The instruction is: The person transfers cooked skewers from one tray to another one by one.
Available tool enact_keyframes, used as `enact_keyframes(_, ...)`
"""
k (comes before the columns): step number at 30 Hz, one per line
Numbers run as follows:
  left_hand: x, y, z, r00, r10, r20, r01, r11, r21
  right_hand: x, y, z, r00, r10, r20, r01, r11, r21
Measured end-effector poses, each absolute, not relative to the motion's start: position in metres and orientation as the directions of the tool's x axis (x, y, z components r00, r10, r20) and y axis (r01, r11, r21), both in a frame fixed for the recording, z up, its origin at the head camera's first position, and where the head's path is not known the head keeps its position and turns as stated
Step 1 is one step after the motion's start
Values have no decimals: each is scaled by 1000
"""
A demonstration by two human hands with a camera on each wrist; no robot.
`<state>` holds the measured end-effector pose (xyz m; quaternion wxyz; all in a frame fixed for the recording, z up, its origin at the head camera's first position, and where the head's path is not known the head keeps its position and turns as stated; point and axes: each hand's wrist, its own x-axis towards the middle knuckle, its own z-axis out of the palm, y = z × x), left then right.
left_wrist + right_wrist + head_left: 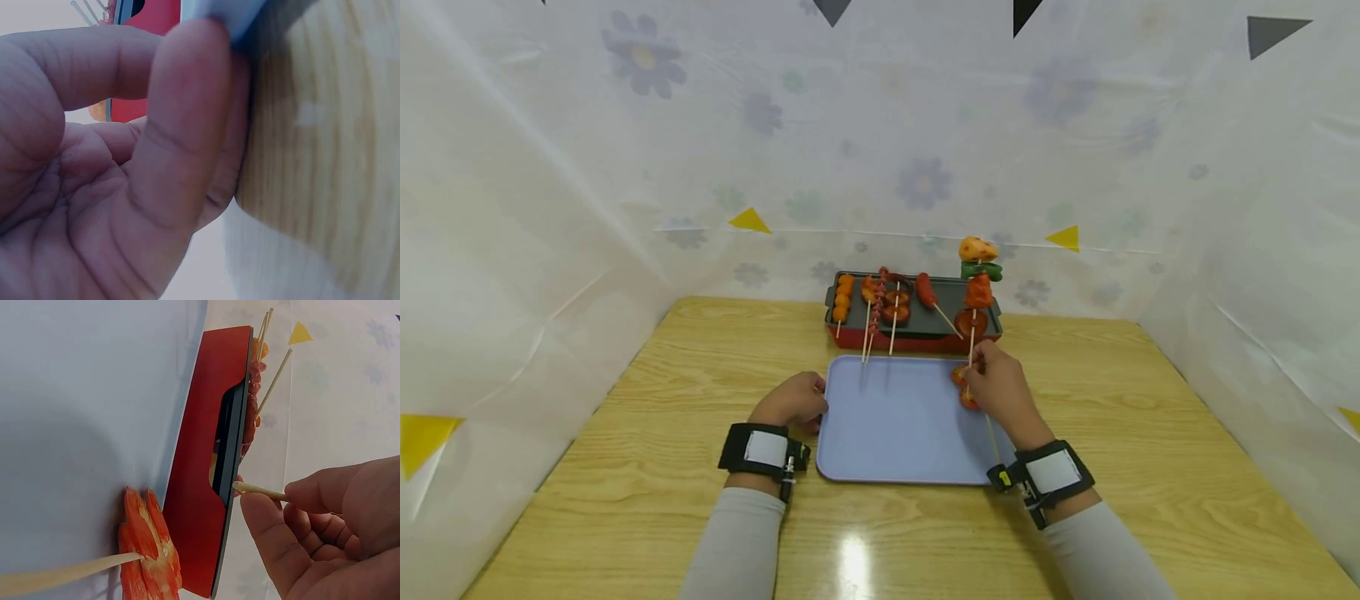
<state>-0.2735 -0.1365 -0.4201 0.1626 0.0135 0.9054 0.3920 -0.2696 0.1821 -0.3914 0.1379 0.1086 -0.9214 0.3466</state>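
Observation:
My right hand [1003, 390] pinches the lower stick of a food skewer [978, 292] between thumb and fingers. This skewer stands up over the grill's right end and carries a yellow piece, green pepper and a red-orange piece. Below the hand, a second skewer [970, 400] with red, yellowish-centred pieces lies on the right of the pale blue tray [895, 425]; the hand partly hides it. In the right wrist view the held stick [259, 490] shows its cut end. My left hand [792, 402] grips the tray's left edge, its fingertips against the rim.
Behind the tray stands a red and black tabletop grill [917, 340]. On it lie several skewers, among them orange balls [842, 298], a sausage [927, 292] and brown round pieces [895, 314]. Some sticks overhang its front toward the tray. White flowered sheeting encloses the wooden table [700, 350].

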Motion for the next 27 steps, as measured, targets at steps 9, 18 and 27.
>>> enact_keyframes(9, -272, -137, -418, -948, 165, -271, -82, 698, 712, -258, 176, -390, -933, -125, 339, -310, 758, -574)
enact_keyframes(18, -275, -136, -419, -947, 164, -277, -86, 700, 709, -239, 174, -395, -930, -183, 317, -339, 759, -556)
enact_keyframes(27, -276, -136, -420, -943, 154, -294, -105, 701, 706, -220, 171, -407, -946, -218, 239, -317, 773, -550)
